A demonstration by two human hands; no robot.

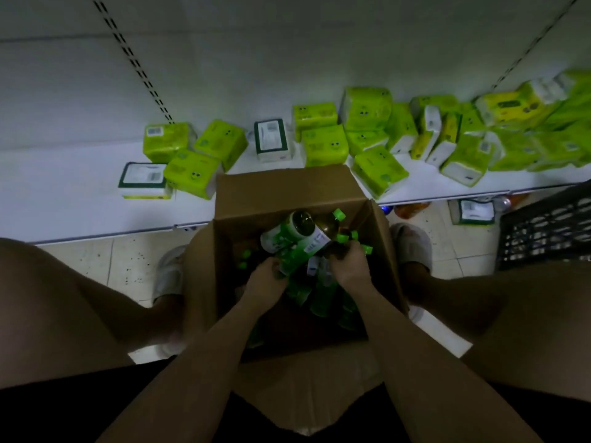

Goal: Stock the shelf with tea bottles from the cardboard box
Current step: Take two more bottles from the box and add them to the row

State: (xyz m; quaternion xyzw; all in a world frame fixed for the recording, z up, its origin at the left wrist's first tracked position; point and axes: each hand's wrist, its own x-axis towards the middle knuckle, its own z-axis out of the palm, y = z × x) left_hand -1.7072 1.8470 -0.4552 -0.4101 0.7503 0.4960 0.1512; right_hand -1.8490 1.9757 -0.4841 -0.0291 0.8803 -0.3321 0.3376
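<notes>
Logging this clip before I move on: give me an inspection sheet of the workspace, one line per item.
Surface: white shelf, no tea bottles on it.
Job's things: open box on the floor between the person's feet; bottles with green caps jumbled inside.
Clutter: green tissue packs scattered along the shelf; one pack and some bottles I cannot identify on the floor under it.
Hands: left hand and right hand both in the box, each closed on a bottle.
Cables: nothing seen.
Surroundings: speckled tile floor; black crate at right; dim light.
</notes>
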